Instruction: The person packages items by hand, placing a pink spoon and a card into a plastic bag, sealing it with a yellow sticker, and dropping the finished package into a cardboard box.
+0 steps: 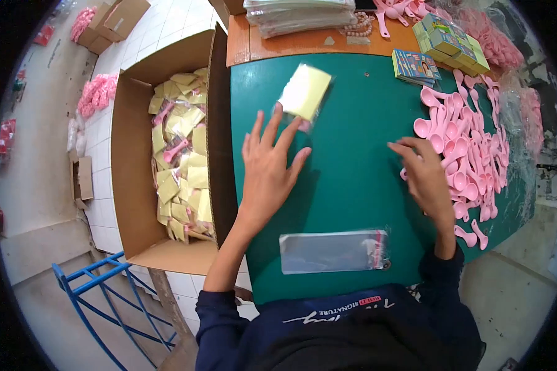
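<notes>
My left hand is open, its fingers spread at the lower edge of a clear plastic bag with a pale yellow card in it. A bit of pink shows at the bag's lower end. My right hand is curled beside the pile of pink measuring spoons. A small piece of a pink spoon pokes out under its fingers; the rest is hidden by the hand. Near my body lies a flat stack of clear plastic bags on the green table top.
On the left stands a cardboard box holding many bagged yellow cards and pink spoons. Stacks of printed cards and bundled cards sit at the back right. Plastic packs lie at the back. A blue metal frame stands lower left.
</notes>
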A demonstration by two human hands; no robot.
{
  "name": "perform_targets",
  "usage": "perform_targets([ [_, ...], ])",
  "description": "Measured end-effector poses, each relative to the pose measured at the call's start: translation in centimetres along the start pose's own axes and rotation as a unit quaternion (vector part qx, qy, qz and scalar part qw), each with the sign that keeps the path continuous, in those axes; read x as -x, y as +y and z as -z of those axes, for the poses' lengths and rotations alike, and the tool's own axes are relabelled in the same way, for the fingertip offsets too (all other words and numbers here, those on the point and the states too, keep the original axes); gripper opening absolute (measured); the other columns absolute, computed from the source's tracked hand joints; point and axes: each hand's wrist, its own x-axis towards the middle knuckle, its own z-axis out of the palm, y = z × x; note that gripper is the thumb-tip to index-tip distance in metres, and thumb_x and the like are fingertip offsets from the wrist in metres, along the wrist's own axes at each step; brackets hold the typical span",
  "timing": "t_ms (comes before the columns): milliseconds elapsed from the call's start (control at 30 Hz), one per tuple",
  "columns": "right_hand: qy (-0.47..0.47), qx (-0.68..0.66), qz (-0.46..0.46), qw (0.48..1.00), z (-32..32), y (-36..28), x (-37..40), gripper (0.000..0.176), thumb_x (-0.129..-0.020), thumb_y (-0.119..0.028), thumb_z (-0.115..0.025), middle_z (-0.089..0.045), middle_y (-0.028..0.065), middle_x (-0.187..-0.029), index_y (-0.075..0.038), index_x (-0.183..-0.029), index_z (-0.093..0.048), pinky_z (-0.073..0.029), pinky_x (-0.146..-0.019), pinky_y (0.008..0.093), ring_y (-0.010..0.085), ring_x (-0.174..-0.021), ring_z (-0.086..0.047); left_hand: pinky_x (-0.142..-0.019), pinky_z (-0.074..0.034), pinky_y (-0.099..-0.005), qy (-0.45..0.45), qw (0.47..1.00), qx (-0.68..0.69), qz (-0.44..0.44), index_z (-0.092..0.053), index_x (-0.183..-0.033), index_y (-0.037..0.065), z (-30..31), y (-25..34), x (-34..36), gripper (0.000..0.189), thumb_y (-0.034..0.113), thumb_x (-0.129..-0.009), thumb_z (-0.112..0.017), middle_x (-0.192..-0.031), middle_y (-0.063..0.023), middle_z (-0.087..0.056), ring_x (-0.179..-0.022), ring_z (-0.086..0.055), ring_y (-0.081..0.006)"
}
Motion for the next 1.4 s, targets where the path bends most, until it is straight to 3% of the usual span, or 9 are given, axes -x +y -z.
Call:
perform_targets([
  [33, -0.018, 0.024, 0.010, 0.999, 1.0, 1.1, 0.9, 0.042, -0.072, 0.001, -0.057, -0.055, 0.0128, -0.109, -0.009, -0.113, -0.058, -0.041, -0.090, 0.0399, 0.0314, -0.103, -0.052, -0.087, -0.045, -0.0412, -0.001, 0.995, -0.091, -0.041, -0.057, -0.115, 0.009, 0.6, 0.7, -0.4, 0.038, 0.016, -0.079, -0.068, -0.121, -0.0156, -0.054, -0.105, -0.055, -0.0319],
  [167, -0.026, 0.144, 0.067, 0.987, 0.8, 3.0, 3.2, 0.036, -0.070, -0.001, -0.058, -0.057, 0.0070, -0.107, -0.010, -0.105, -0.062, -0.039, -0.090, 0.0388, 0.0270, -0.103, -0.052, -0.080, -0.046, -0.0375, -0.319, 0.915, 0.246, -0.032, -0.057, -0.101, 0.007, -0.2, 5.1, 5.1, 0.033, 0.021, -0.075, -0.071, -0.103, -0.0117, -0.054, -0.097, -0.056, -0.0294],
  [467, 0.065, 0.155, 0.030, 0.985, 2.5, 1.8, 2.6, 0.020, -0.069, -0.003, -0.063, -0.055, 0.0061, -0.091, -0.007, -0.087, -0.057, -0.038, -0.080, 0.0389, 0.0246, -0.091, -0.052, -0.065, -0.046, -0.0383, -0.255, 0.931, 0.257, -0.039, -0.059, -0.090, 0.010, -1.6, 5.2, 6.8, 0.015, 0.017, -0.079, -0.065, -0.078, -0.0045, -0.061, -0.075, -0.061, -0.0246],
  [667, 0.139, 0.020, -0.079, 0.987, 4.3, 1.8, 3.5, 0.023, -0.068, -0.002, -0.066, -0.053, 0.0106, -0.086, -0.001, -0.087, -0.054, -0.041, -0.071, 0.0364, 0.0288, -0.081, -0.052, -0.061, -0.051, -0.0355, -0.298, 0.925, 0.237, 0.002, -0.056, -0.087, 0.006, -0.5, 4.9, 6.5, 0.013, 0.013, -0.080, -0.065, -0.088, -0.0074, -0.068, -0.071, -0.066, -0.0265],
  [867, 0.205, 0.054, -0.105, 0.972, 5.8, 2.3, 3.9, 0.024, -0.074, -0.005, -0.068, -0.055, 0.0106, -0.089, 0.000, -0.093, -0.054, -0.043, -0.067, 0.0344, 0.0230, -0.075, -0.054, -0.075, -0.052, -0.0305, -0.253, 0.779, 0.556, 0.139, -0.044, -0.087, 0.004, 0.1, 3.2, 6.2, 0.013, 0.000, -0.082, -0.055, -0.088, -0.0122, -0.069, -0.087, -0.067, -0.0190],
  [1000, 0.366, -0.328, -0.118, 0.863, 3.4, -4.6, 2.5, 0.022, -0.078, -0.003, -0.068, -0.059, 0.0084, -0.084, 0.000, -0.097, -0.058, -0.047, -0.066, 0.0240, 0.0130, -0.075, -0.059, -0.075, -0.051, -0.0286, -0.277, 0.735, 0.577, 0.225, -0.046, -0.101, 0.002, 0.7, 3.0, 4.6, 0.017, 0.004, -0.087, -0.056, -0.092, -0.0133, -0.069, -0.088, -0.065, -0.0151],
  [1067, 0.214, -0.377, -0.130, 0.891, 1.5, -6.8, 4.2, 0.022, -0.078, 0.000, -0.067, -0.061, 0.0098, -0.085, 0.000, -0.098, -0.058, -0.049, -0.068, 0.0232, 0.0130, -0.079, -0.062, -0.072, -0.051, -0.0265, -0.261, 0.734, 0.585, 0.224, -0.046, -0.107, 0.001, 0.6, 2.9, 4.5, 0.020, 0.006, -0.089, -0.055, -0.091, -0.0134, -0.069, -0.085, -0.065, -0.0141],
  [1167, 0.025, -0.164, -0.019, 0.986, 0.3, -6.1, 4.8, 0.027, -0.079, -0.002, -0.067, -0.064, 0.0111, -0.090, -0.001, -0.105, -0.059, -0.051, -0.063, 0.0268, 0.0144, -0.075, -0.064, -0.070, -0.051, -0.0253, -0.229, 0.706, 0.618, 0.260, -0.046, -0.109, 0.001, 0.9, 2.1, 4.8, 0.022, 0.005, -0.089, -0.056, -0.091, -0.0151, -0.068, -0.083, -0.065, -0.0151],
  [1400, 0.201, -0.375, -0.151, 0.892, 1.3, -6.4, 3.9, 0.024, -0.085, 0.002, -0.059, -0.064, 0.0141, -0.095, 0.005, -0.109, -0.056, -0.054, -0.066, 0.0247, 0.0145, -0.076, -0.063, -0.070, -0.051, -0.0248, -0.208, 0.664, 0.658, 0.288, -0.048, -0.110, 0.001, 0.1, 2.1, 5.0, 0.031, 0.001, -0.083, -0.063, -0.091, -0.0175, -0.068, -0.082, -0.067, -0.0165],
])
